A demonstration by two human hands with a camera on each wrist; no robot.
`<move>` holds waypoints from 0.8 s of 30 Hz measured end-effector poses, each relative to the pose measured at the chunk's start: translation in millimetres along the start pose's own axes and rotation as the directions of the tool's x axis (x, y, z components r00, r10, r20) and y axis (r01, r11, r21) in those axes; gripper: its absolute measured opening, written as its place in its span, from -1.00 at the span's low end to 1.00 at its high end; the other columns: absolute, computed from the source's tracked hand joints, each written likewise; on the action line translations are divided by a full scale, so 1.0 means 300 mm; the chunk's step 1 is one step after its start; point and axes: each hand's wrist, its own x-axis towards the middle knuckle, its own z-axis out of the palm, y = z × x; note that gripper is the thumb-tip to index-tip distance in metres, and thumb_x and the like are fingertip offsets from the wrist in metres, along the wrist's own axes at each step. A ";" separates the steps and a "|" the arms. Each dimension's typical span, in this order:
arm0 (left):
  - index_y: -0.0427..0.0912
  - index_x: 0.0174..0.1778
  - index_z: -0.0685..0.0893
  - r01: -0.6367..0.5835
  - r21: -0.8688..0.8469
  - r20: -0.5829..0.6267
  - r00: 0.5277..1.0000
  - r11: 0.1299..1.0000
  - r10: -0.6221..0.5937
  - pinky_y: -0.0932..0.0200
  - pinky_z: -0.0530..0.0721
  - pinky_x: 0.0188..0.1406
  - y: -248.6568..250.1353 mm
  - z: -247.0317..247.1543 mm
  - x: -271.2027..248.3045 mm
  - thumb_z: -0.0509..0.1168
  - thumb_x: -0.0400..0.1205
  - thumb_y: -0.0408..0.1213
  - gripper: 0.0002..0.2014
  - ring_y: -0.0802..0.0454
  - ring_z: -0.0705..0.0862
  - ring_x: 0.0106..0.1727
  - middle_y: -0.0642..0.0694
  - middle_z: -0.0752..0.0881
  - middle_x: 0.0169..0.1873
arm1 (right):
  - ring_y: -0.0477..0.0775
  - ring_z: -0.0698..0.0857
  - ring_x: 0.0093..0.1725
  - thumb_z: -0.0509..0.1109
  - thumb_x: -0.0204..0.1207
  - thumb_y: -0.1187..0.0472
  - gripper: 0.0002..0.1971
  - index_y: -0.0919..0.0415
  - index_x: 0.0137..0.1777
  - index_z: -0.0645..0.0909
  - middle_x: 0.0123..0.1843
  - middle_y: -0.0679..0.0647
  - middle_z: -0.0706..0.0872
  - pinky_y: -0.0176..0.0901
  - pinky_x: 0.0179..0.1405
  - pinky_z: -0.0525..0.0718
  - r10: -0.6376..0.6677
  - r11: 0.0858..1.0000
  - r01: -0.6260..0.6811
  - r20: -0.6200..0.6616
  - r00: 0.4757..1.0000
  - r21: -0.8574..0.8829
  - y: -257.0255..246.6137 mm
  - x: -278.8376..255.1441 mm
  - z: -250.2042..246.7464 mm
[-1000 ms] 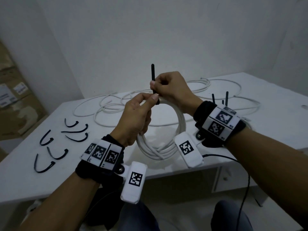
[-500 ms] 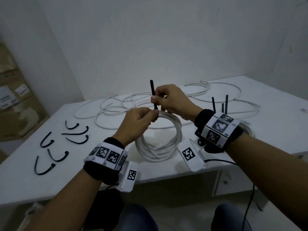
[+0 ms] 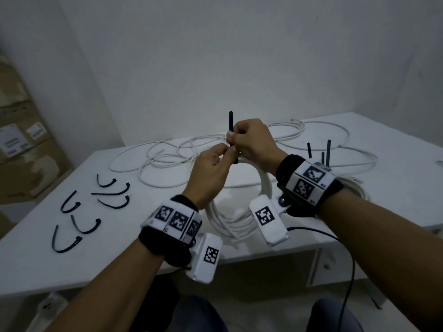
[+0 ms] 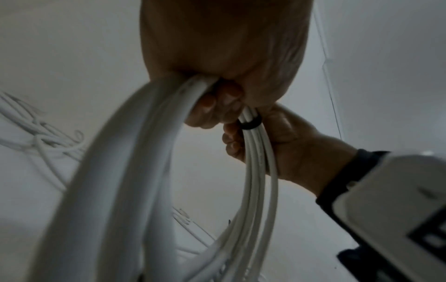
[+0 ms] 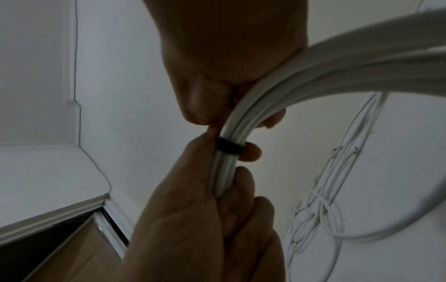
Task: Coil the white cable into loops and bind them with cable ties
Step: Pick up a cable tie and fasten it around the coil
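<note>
1. The white table [image 3: 395,188] lies below both hands, loose cable strewn across it beyond them.
2. The white cable coil [image 3: 242,212] hangs beneath the hands, its top strands gripped by the left hand [image 3: 211,173], fingers curled round them.
3. The right hand [image 3: 254,144], just above the left, pinches the black cable tie [image 3: 230,125], whose band rings the strands between both hands.
4. Spare ties [image 3: 72,226] lie well left of the left hand.

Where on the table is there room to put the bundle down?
Bare table lies along the near edge, between the spare black ties and the coiled cable. Also bare: the far right corner. The middle back is crowded with loose white cable.
</note>
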 end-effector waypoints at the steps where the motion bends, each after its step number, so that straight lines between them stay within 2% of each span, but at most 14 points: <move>1: 0.06 -0.44 0.49 0.015 -0.001 0.018 1.000 1.000 -0.015 0.37 0.25 -0.56 0.003 0.004 -0.002 0.19 0.75 -0.17 -0.62 0.30 0.41 -0.63 0.24 0.50 -0.71 | -0.14 0.58 -0.47 0.37 0.50 0.36 -0.68 0.31 -0.49 0.45 -0.44 0.13 0.63 -0.29 -0.42 0.53 0.015 1.000 -0.015 0.009 1.000 0.011 0.009 -0.001 0.000; 3: 0.04 -0.43 0.52 0.040 0.008 0.053 0.998 0.999 -0.040 0.33 0.25 -0.56 -0.001 0.008 -0.006 0.18 0.75 -0.14 -0.63 0.30 0.40 -0.65 0.23 0.50 -0.72 | -0.02 0.61 -0.40 0.38 0.49 0.37 -0.66 0.27 -0.51 0.44 -0.41 0.22 0.63 -0.17 -0.33 0.56 0.038 0.998 -0.039 0.023 0.999 0.057 0.036 -0.002 -0.001; 5: -0.02 -0.39 0.60 0.081 0.015 0.036 0.996 0.997 -0.082 0.22 0.22 -0.57 -0.007 0.003 0.009 0.19 0.73 -0.06 -0.64 0.24 0.33 -0.69 0.16 0.43 -0.75 | 0.09 0.58 -0.34 0.40 0.50 0.32 -0.70 0.31 -0.48 0.53 -0.38 0.27 0.62 -0.02 -0.30 0.59 0.030 0.995 -0.036 0.069 0.997 0.092 0.045 0.009 -0.008; 7: -0.09 -0.36 0.63 0.173 -0.056 0.018 0.985 0.983 -0.173 0.22 0.17 -0.60 -0.018 -0.005 0.036 0.22 0.70 0.01 -0.64 0.14 0.23 -0.71 0.12 0.34 -0.72 | 0.06 0.55 -0.37 0.39 0.57 0.25 -0.73 0.40 -0.33 0.64 -0.36 0.24 0.63 -0.13 -0.36 0.55 0.022 0.992 -0.039 0.145 0.989 0.117 0.031 0.009 -0.037; 9: -0.14 -0.32 0.62 0.252 -0.132 0.025 0.968 0.959 -0.251 0.24 0.16 -0.65 -0.018 -0.014 0.059 0.24 0.69 0.05 -0.63 0.05 0.18 -0.70 -0.03 0.30 -0.68 | -0.01 0.60 -0.36 0.33 0.62 0.07 -0.63 0.43 -0.16 0.68 -0.29 0.22 0.70 -0.33 -0.39 0.55 0.014 0.995 -0.034 0.199 0.980 0.096 0.015 -0.015 -0.074; 11: -0.15 -0.30 0.60 0.319 -0.189 0.016 0.947 0.929 -0.321 0.31 0.17 -0.70 -0.014 -0.023 0.079 0.24 0.69 0.05 -0.63 0.03 0.17 -0.68 -0.08 0.28 -0.64 | -0.01 0.72 -0.31 0.27 0.58 -0.16 -0.52 0.31 0.04 0.67 -0.18 0.13 0.77 -0.29 -0.30 0.65 0.026 1.000 -0.022 0.253 0.967 -0.015 0.025 -0.063 -0.111; 13: -0.11 -0.33 0.56 0.422 -0.242 0.030 0.903 0.874 -0.428 0.35 0.16 -0.69 -0.016 -0.021 0.096 0.23 0.69 0.05 -0.64 0.06 0.17 -0.65 -0.05 0.27 -0.61 | 0.00 0.77 -0.27 0.30 0.50 -0.24 -0.52 0.09 0.24 0.55 -0.10 0.03 0.75 -0.19 -0.31 0.72 0.034 0.984 0.016 0.279 0.960 -0.176 0.061 -0.123 -0.138; 14: -0.11 -0.33 0.56 0.475 -0.252 0.054 0.877 0.843 -0.477 0.37 0.15 -0.67 -0.018 -0.014 0.102 0.23 0.68 0.07 -0.63 0.08 0.16 -0.65 -0.03 0.26 -0.61 | 0.05 0.77 -0.30 0.35 0.51 -0.17 -0.55 0.01 0.32 0.48 -0.11 0.02 0.72 -0.21 -0.42 0.70 0.027 0.971 0.041 0.278 0.960 -0.237 0.084 -0.143 -0.147; 16: -0.17 -0.26 0.61 0.551 -0.220 0.109 0.834 0.805 -0.541 0.38 0.18 -0.67 -0.023 0.021 0.105 0.21 0.68 0.12 -0.59 0.10 0.19 -0.65 -0.01 0.28 -0.59 | 0.13 0.72 -0.36 0.37 0.58 0.11 -0.64 0.00 0.36 0.48 -0.20 0.01 0.66 -0.28 -0.57 0.61 0.004 0.954 0.065 0.229 0.973 -0.293 0.125 -0.161 -0.162; 18: -0.26 -0.15 0.65 0.579 -0.165 0.124 0.815 0.799 -0.565 0.34 0.29 -0.70 -0.033 0.064 0.106 0.19 0.68 0.14 -0.53 0.09 0.27 -0.65 -0.05 0.37 -0.55 | 0.07 0.68 -0.42 0.30 0.58 0.31 -0.68 0.09 0.32 0.57 -0.24 -0.02 0.65 -0.34 -0.53 0.60 0.018 0.952 0.035 0.168 0.986 -0.305 0.156 -0.156 -0.174; 20: -0.35 -0.01 0.63 0.600 -0.119 0.134 0.799 0.791 -0.586 0.24 0.49 -0.68 -0.042 0.093 0.107 0.16 0.68 0.16 -0.47 0.01 0.43 -0.62 -0.15 0.52 -0.48 | -0.02 0.66 -0.50 0.28 0.56 0.38 -0.69 0.15 0.26 0.63 -0.26 -0.02 0.65 -0.34 -0.55 0.60 0.095 0.951 -0.039 0.168 0.981 -0.306 0.181 -0.149 -0.185; 22: -0.39 0.07 0.59 0.614 -0.061 0.175 0.783 0.787 -0.597 0.01 0.73 -0.49 -0.062 0.111 0.104 0.14 0.69 0.16 -0.44 -0.12 0.61 -0.49 -0.27 0.65 -0.37 | -0.04 0.65 -0.52 0.26 0.55 0.41 -0.71 0.20 0.22 0.65 -0.22 0.04 0.67 -0.38 -0.60 0.57 0.176 0.931 -0.099 0.195 0.965 -0.350 0.203 -0.146 -0.194; 24: -0.35 0.18 0.52 0.588 0.033 0.199 0.788 0.808 -0.582 -0.20 0.78 -0.22 -0.093 0.117 0.092 0.19 0.66 0.17 -0.44 -0.17 0.70 -0.30 -0.31 0.71 -0.17 | 0.03 0.67 -0.45 0.23 0.52 0.44 -0.71 0.27 0.17 0.67 -0.11 0.18 0.72 -0.38 -0.57 0.59 0.227 0.905 -0.123 0.218 0.949 -0.407 0.221 -0.144 -0.192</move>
